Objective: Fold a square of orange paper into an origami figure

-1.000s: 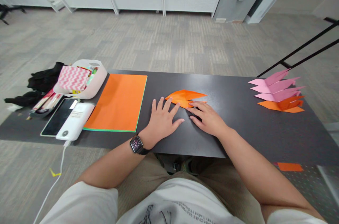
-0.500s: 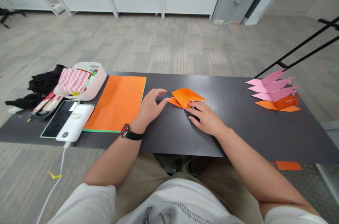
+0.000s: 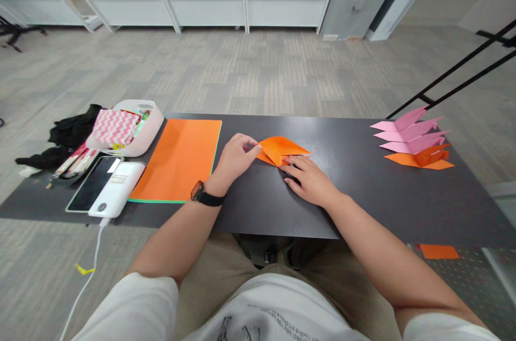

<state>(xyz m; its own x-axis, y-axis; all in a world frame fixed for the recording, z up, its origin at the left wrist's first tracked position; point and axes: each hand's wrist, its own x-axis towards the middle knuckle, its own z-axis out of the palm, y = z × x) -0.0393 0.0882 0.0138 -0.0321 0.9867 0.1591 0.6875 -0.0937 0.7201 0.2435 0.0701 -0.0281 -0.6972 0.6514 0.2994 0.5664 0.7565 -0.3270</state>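
Observation:
A partly folded piece of orange origami paper [image 3: 280, 149] lies in the middle of the dark table. My left hand [image 3: 238, 157], with a black watch on its wrist, pinches the paper's left corner between thumb and forefinger. From the right, my right hand [image 3: 305, 180] rests its fingertips on the paper's near edge, fingers apart and palm down. The thumb is spread over the tabletop. Part of the near edge is hidden under those fingers.
Left of my hands lies a stack of orange sheets [image 3: 177, 161]. Beyond it are a white basket [image 3: 151, 126], a phone [image 3: 91, 185] and a white power bank [image 3: 116, 190] with a cable. Several folded pink cranes [image 3: 411, 131] and an orange crane [image 3: 419, 158] stand at right.
My left hand has moved right and closed its thumb and forefinger on the paper's left corner. The right hand keeps its place on the paper. The view has tilted up slightly.

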